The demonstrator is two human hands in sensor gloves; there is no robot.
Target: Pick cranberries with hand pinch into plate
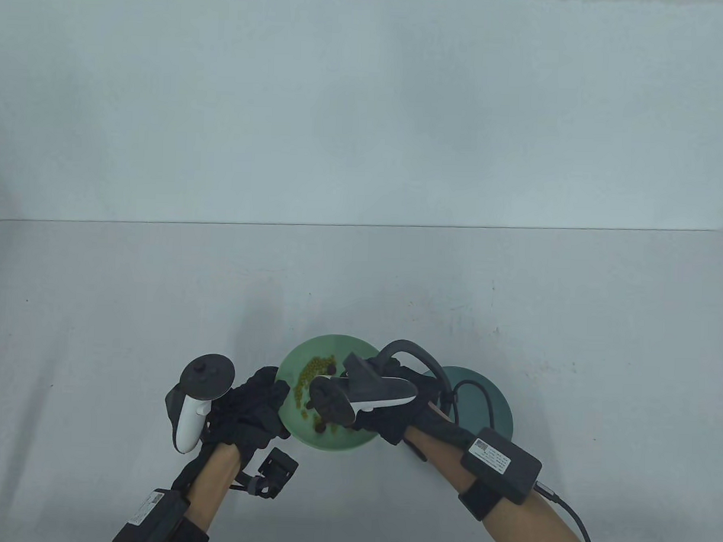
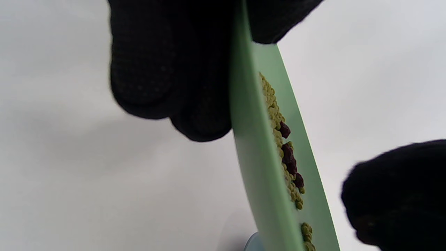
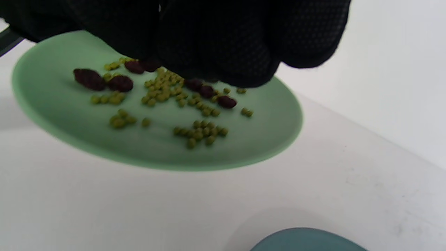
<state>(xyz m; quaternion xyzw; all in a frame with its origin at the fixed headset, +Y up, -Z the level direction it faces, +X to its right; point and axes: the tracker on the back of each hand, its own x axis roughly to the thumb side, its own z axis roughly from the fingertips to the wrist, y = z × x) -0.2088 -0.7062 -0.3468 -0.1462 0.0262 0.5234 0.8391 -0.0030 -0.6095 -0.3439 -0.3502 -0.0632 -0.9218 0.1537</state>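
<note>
- Cranberries [image 3: 120, 83], dark red and wrinkled, lie among small yellow-green beads [image 3: 200, 131] on your light green plate [image 3: 271, 132], just under your right hand [image 3: 209, 38]; whether its bunched fingers pinch one, you cannot tell.
- Your left hand [image 1: 253, 409] grips that plate's rim at 9 o'clock.
- A teal plate [image 1: 496, 406] sits at 3 o'clock.

Left hand [image 2: 167, 69] grips light green plate [image 2: 258, 167] holding cranberries [image 2: 288, 157].

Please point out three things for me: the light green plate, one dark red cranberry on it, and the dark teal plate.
Light green round plate [image 3: 264, 139]: right wrist view, bare inner surface by the rim.
Dark red cranberry [image 3: 89, 78]: right wrist view, its middle.
Dark teal round plate [image 1: 499, 409]: table view, bare right part.
</note>
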